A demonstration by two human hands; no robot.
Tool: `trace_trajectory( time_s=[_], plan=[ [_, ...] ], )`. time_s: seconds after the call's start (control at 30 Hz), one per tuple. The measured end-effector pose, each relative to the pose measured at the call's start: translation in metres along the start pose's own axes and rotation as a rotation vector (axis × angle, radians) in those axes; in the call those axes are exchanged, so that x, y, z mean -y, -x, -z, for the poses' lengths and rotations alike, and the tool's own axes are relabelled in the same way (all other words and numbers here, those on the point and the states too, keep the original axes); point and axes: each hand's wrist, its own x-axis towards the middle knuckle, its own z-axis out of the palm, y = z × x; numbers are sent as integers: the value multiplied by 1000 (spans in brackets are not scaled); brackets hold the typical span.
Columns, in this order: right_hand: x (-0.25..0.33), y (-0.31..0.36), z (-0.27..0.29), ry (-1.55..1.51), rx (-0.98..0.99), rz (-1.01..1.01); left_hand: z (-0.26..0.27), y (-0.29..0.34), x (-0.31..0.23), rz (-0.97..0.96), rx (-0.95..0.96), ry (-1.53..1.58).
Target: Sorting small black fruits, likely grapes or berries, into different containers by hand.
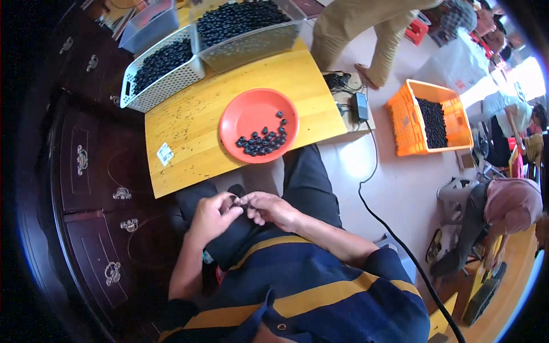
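Note:
Over my lap, my left hand (pixel 214 217) and my right hand (pixel 273 209) meet at the fingertips. Both are closed in a pinch; what they hold, if anything, is too small and dark to make out against my dark trousers. Just beyond them, a round red plastic bowl (pixel 237 106) sits near the table's front edge. Several shiny black beads (pixel 263 143) lie in it, gathered toward its near and right side. The yellow wooden table (pixel 194 123) under the bowl is strewn with tiny dark specks.
On the table's far side stand a white perforated basket (pixel 171 83) and a clear bin (pixel 251 51), both full of black beads. An orange crate (pixel 406 126) is on the floor at right, near a black cable (pixel 389 226). Dark drawers (pixel 94 217) line the left. Other people sit or stand at right.

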Motion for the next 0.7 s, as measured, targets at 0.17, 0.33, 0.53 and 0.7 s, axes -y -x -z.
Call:
trace_trajectory(
  time_s=[0.17, 0.33, 0.53, 0.7],
  plan=[
    [-2, 1, -4, 54, 41, 10, -28, 10, -5, 6, -8, 135],
    [7, 4, -19, 104, 117, 100, -34, 22, 9, 36, 42, 335],
    [13, 15, -18, -7, 29, 39, -40, 14, 1, -54, -39, 301],
    [2, 3, -9, -149, 33, -65, -35, 19, -15, -83, -286, 215]
  ],
)
